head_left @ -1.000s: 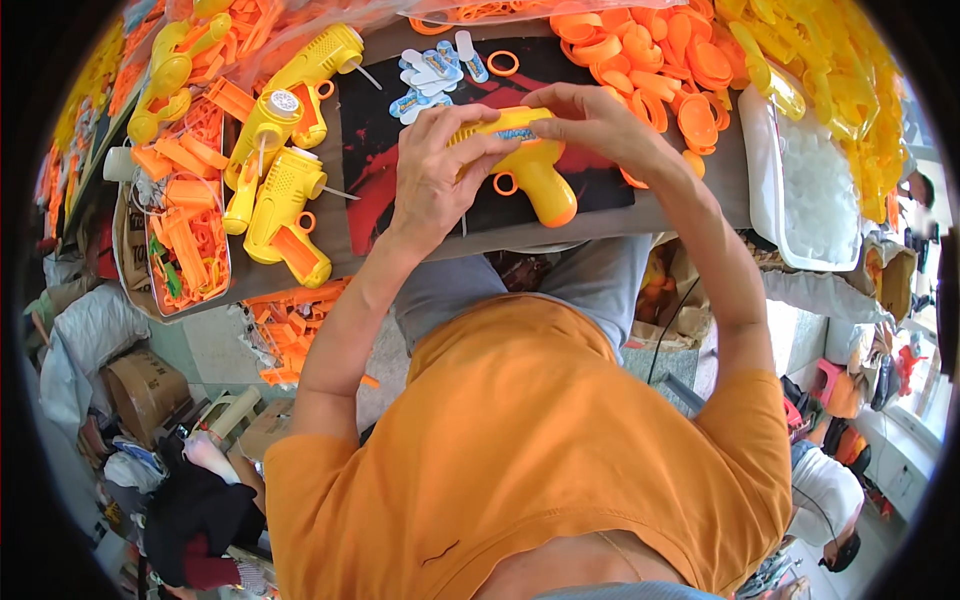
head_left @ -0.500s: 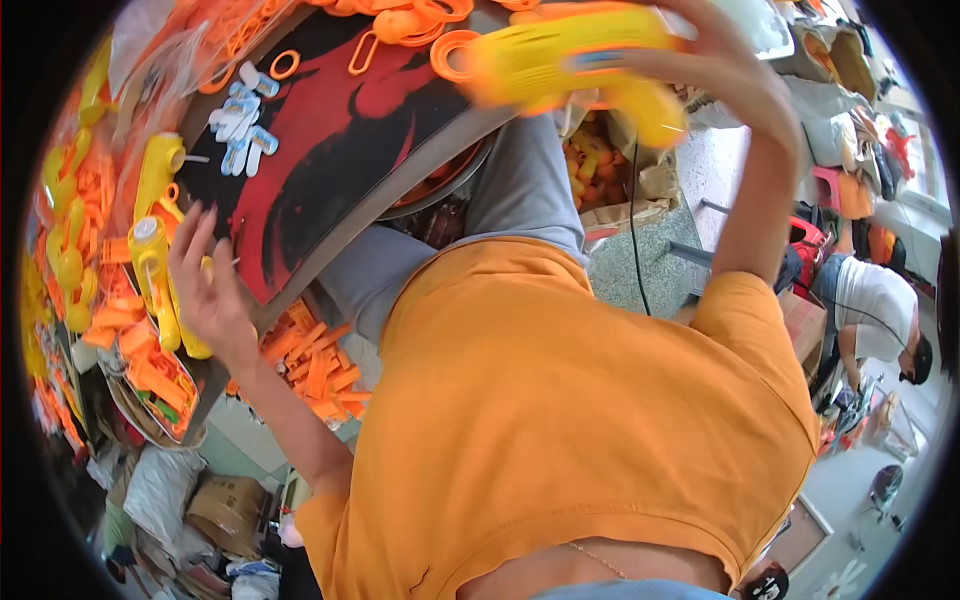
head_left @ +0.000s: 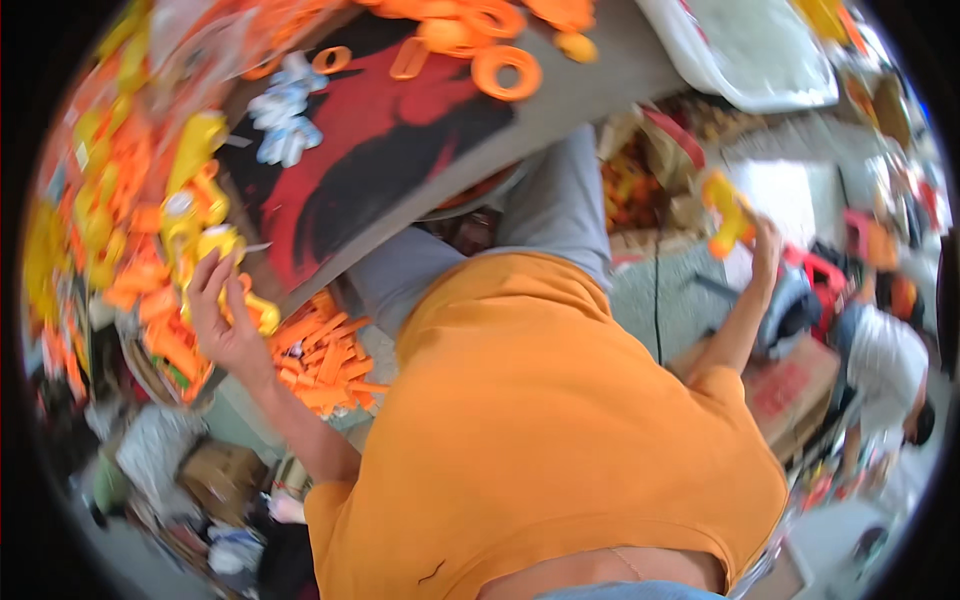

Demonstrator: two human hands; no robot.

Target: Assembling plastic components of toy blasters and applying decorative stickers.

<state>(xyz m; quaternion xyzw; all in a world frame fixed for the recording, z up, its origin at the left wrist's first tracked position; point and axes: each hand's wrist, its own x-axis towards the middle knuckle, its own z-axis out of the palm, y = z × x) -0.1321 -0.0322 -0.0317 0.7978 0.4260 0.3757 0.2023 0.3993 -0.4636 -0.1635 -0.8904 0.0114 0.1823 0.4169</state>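
Observation:
Out to the right of the table, past its edge, my right hand (head_left: 766, 252) grips a yellow-and-orange plastic toy gun (head_left: 728, 212), blurred by motion. My left hand (head_left: 225, 325) is raised at the table's left end, its fingers apart and loosely bent, with nothing seen in them. Just beyond those fingers lie several yellow plastic toy parts (head_left: 182, 222). On the red-and-black mat (head_left: 400, 115) sits a small heap of white-and-blue pieces (head_left: 286, 110). An orange ring (head_left: 507, 73) and other orange parts lie along the far side.
Orange parts fill a heap (head_left: 325, 360) below the table's left side. An open carton (head_left: 640, 190) of yellow and orange pieces stands right of my knees. A white tray (head_left: 745, 60) rests at the far right. Behind on the right, another person (head_left: 885, 370) bends over.
My right hand has carried the toy gun from above the table's far edge out to the right and nearer me. My left hand stays by the yellow parts. The view has shifted slightly.

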